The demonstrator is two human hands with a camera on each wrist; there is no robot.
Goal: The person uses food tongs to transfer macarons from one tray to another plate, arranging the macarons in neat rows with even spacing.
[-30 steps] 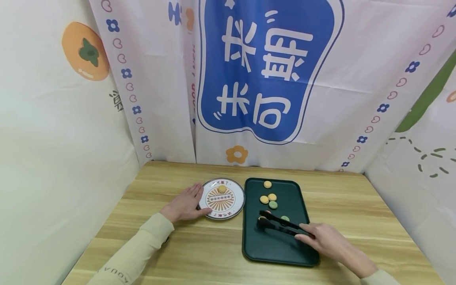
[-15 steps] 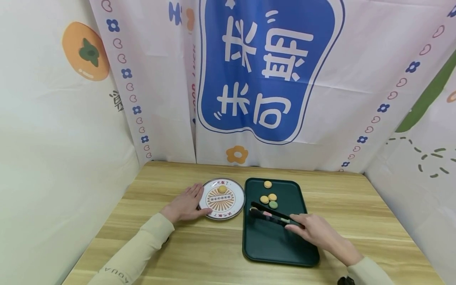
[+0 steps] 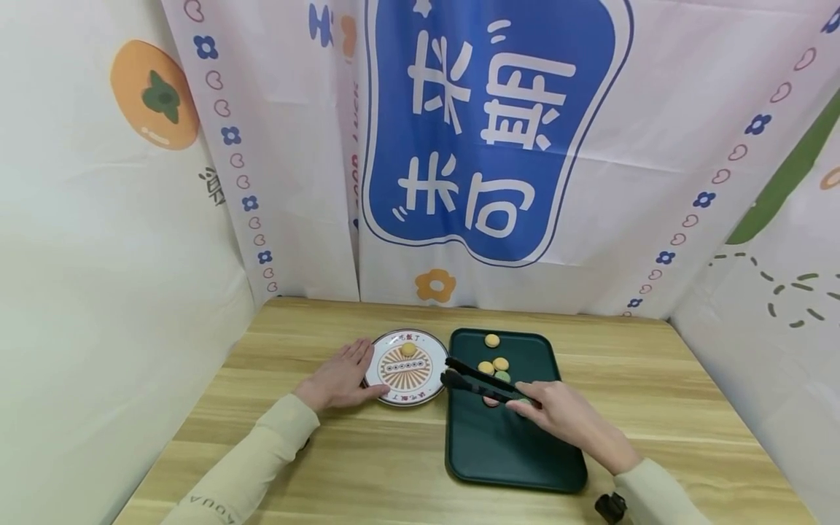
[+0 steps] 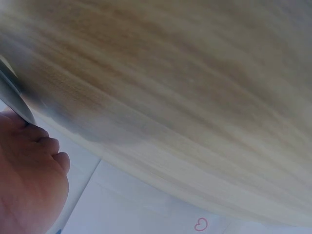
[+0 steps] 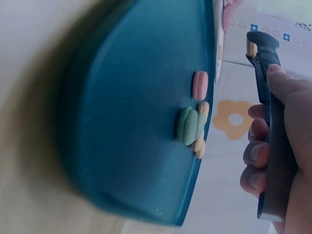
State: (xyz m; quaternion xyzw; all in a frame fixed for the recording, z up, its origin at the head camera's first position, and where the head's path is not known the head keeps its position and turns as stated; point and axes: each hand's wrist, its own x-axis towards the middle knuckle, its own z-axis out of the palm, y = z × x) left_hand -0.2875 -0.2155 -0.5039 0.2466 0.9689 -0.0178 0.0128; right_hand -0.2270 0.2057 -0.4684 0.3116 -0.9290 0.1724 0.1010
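My right hand (image 3: 567,415) grips black tongs (image 3: 482,380) over the left side of a dark green tray (image 3: 505,456). In the right wrist view a pale yellow macaron (image 5: 251,48) sits between the tong tips. My left hand (image 3: 340,377) rests at the left rim of a white patterned plate (image 3: 429,385), fingers extended along it and thumb at the front edge. One yellow macaron (image 3: 408,350) lies on the plate. On the tray are several macarons: yellow ones, a green macaron (image 5: 187,126) and a pink macaron (image 5: 200,86). The tongs and right hand partly cover some of them.
The plate stands close beside the tray's left edge on a wooden table (image 3: 367,467). A printed cloth (image 3: 315,240) hangs behind the table's far edge, with white walls on both sides. A lone yellow macaron (image 3: 492,340) lies near the tray's far end.
My right hand has carried the tongs left and away from me, from the tray's middle to its left edge near the plate. The left hand has stayed at the plate.
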